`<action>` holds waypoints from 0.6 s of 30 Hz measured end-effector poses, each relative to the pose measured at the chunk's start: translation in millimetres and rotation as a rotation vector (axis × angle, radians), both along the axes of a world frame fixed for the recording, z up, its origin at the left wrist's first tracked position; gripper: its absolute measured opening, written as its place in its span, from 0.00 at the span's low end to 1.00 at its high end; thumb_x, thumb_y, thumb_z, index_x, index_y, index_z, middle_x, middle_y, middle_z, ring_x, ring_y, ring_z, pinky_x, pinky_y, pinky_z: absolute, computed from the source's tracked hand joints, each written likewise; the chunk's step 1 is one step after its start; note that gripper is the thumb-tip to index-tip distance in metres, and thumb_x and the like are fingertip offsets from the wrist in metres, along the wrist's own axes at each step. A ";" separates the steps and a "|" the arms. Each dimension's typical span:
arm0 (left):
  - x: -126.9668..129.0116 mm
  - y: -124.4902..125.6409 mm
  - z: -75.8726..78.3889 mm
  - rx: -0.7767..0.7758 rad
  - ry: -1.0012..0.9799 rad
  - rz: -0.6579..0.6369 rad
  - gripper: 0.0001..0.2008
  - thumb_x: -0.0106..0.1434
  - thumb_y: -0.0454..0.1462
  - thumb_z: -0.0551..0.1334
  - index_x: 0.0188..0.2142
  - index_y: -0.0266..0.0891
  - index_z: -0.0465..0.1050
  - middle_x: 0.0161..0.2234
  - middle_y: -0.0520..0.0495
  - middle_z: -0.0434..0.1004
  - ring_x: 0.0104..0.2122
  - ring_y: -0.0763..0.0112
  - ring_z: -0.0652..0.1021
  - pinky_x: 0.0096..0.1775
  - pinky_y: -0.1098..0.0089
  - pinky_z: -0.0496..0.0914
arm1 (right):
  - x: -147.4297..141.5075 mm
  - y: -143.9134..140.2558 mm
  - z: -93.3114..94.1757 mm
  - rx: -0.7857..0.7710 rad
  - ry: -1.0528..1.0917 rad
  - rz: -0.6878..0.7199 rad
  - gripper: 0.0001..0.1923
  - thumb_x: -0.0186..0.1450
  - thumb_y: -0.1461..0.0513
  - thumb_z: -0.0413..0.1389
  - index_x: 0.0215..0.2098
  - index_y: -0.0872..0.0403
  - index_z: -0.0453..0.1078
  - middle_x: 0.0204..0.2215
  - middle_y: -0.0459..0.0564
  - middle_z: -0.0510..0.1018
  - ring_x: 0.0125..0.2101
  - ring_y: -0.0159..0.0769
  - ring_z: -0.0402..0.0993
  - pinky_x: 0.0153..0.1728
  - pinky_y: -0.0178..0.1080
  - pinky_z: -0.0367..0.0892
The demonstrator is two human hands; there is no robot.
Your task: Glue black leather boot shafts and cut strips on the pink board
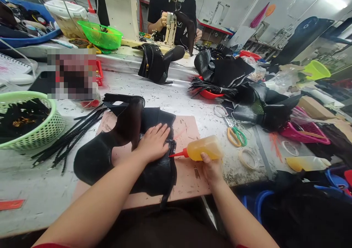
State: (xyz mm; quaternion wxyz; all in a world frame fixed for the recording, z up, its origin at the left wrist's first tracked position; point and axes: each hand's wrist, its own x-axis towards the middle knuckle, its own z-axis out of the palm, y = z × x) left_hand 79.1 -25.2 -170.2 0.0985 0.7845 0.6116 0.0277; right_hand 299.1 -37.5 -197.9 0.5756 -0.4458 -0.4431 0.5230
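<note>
A black leather boot upper (121,145) lies on a pink work mat (187,127) in front of me. My left hand (153,142) presses flat on it, fingers together, near its right edge. My right hand (211,168) grips a yellow glue squeeze bottle (205,148) from below. The bottle lies sideways, and its red nozzle (178,154) points left and touches the edge of the leather beside my left fingertips.
A green basket (41,130) of black pieces sits at the left, with black strips (74,130) beside it. Scissors (235,135), tape rings (249,159) and a second yellow bottle (306,163) lie to the right. Black leather heaps (247,94) and a red bowl (210,93) lie beyond. A person works at a sewing machine (170,24) across the table.
</note>
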 end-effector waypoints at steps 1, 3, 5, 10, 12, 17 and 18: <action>0.0 0.1 -1.1 0.005 0.002 -0.002 0.28 0.62 0.41 0.47 0.61 0.36 0.53 0.63 0.46 0.50 0.62 0.61 0.51 0.59 0.59 0.48 | 0.4 -1.5 -0.8 -0.018 0.015 -0.004 0.29 0.48 0.58 0.65 0.48 0.51 0.65 0.37 0.50 0.75 0.37 0.39 0.73 0.35 0.42 0.71; 0.1 0.1 -2.3 0.013 0.007 -0.006 0.28 0.62 0.41 0.47 0.61 0.36 0.52 0.63 0.45 0.50 0.62 0.61 0.51 0.59 0.59 0.47 | 0.9 -4.0 -1.8 -0.046 0.043 -0.008 0.29 0.47 0.58 0.65 0.47 0.52 0.66 0.36 0.49 0.76 0.35 0.38 0.72 0.35 0.42 0.70; 0.2 -0.1 -2.3 0.017 0.012 -0.010 0.28 0.62 0.41 0.47 0.61 0.35 0.52 0.63 0.45 0.50 0.62 0.60 0.52 0.59 0.58 0.48 | 1.0 -6.0 -1.8 -0.062 0.066 -0.024 0.27 0.46 0.58 0.66 0.44 0.53 0.67 0.35 0.48 0.76 0.34 0.37 0.72 0.36 0.42 0.70; 0.2 -0.2 -0.9 0.024 0.018 -0.015 0.28 0.62 0.41 0.47 0.61 0.35 0.53 0.63 0.45 0.50 0.61 0.59 0.52 0.58 0.59 0.48 | 1.6 -12.0 0.9 -0.116 0.117 -0.091 0.25 0.43 0.59 0.67 0.39 0.53 0.69 0.30 0.45 0.76 0.32 0.35 0.72 0.35 0.40 0.70; 0.3 0.1 -0.5 0.026 0.020 -0.021 0.28 0.62 0.41 0.47 0.60 0.35 0.53 0.63 0.44 0.51 0.61 0.59 0.52 0.58 0.58 0.48 | 3.5 -15.2 1.3 -0.141 0.124 -0.092 0.24 0.43 0.59 0.67 0.38 0.53 0.69 0.29 0.45 0.77 0.31 0.34 0.73 0.33 0.39 0.70; 1.7 0.6 1.4 0.026 0.027 -0.019 0.27 0.62 0.40 0.47 0.60 0.35 0.54 0.63 0.44 0.51 0.61 0.59 0.52 0.58 0.58 0.48 | 10.6 -25.8 -0.6 -0.135 0.096 -0.105 0.21 0.42 0.58 0.67 0.34 0.53 0.70 0.31 0.46 0.77 0.31 0.36 0.73 0.34 0.41 0.71; 2.1 0.6 1.7 0.026 0.030 -0.017 0.27 0.62 0.40 0.47 0.60 0.35 0.54 0.63 0.44 0.51 0.61 0.60 0.52 0.58 0.58 0.48 | 11.7 -28.3 -0.8 -0.128 0.080 -0.109 0.21 0.43 0.57 0.67 0.34 0.53 0.70 0.30 0.47 0.77 0.31 0.36 0.73 0.34 0.42 0.71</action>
